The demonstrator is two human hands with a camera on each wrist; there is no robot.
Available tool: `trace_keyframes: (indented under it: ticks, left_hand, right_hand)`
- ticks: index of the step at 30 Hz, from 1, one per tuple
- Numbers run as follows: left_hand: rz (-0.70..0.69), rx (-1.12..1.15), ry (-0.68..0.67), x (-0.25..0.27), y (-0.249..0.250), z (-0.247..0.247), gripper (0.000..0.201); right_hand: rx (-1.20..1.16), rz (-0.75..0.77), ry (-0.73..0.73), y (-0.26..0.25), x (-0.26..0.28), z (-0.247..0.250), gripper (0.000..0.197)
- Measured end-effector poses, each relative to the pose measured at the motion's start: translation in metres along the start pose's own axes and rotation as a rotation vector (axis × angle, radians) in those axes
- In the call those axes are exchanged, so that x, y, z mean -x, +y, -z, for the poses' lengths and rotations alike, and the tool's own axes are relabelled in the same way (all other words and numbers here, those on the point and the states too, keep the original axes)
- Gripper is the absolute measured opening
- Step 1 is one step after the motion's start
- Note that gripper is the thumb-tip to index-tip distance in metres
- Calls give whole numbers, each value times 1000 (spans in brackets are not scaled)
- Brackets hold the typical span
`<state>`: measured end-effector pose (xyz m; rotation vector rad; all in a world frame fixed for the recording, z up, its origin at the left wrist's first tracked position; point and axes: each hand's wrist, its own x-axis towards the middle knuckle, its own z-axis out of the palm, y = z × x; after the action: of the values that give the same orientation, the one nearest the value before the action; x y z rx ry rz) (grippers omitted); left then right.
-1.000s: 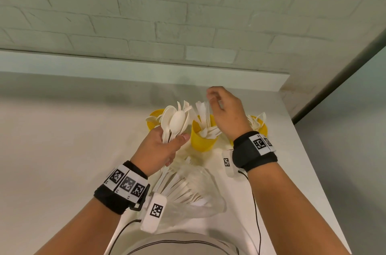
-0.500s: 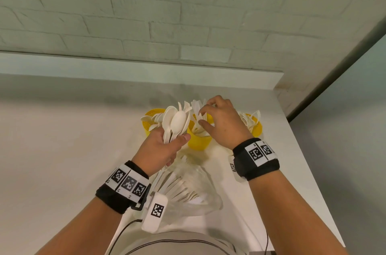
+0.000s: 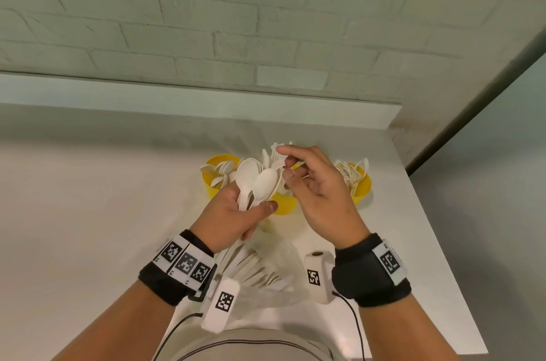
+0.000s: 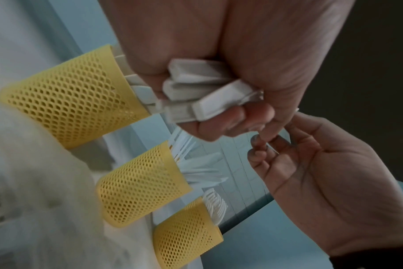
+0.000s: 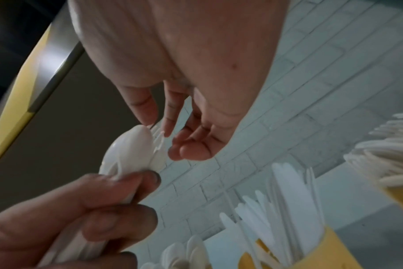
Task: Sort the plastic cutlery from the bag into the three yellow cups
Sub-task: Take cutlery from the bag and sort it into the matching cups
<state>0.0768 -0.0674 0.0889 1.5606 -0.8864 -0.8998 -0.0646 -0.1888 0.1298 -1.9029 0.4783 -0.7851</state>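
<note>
Soft, even indoor light is falling across the white tabletop (image 3: pixel 88 213), casting only faint shadows. The head view is bending straight lines at its edges. Both wrist views are looking dimmer, with motion blur smearing nearby skin and plastic.

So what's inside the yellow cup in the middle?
White plastic knives stand in the middle yellow cup, blades up. The left hand and its bunch of cutlery hide most of it from above.
</note>
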Motion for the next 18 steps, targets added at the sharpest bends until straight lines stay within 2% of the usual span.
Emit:
trace_keyframes:
  ticks: [5,10,13,15,18]
  left_hand:
    - [16,-61,12,1,0,-1,20]
    - [51,-117,-127,6,-1,6,20]
    - [48,-129,-202,10,2,8,17]
    - [38,-136,-222,11,3,9,16]
    - [15,-125,-225,12,4,12,15]
  right_hand:
    - [-26,15,-110,-3,0,13,32]
    - [23,25,-317,-14,-6,26,30]
    - [-86,-21,-416,-18,-8,25,34]
    - [-160,-34,-416,-22,-9,21,29]
    - [-218,-44,-288,-21,-13,18,19]
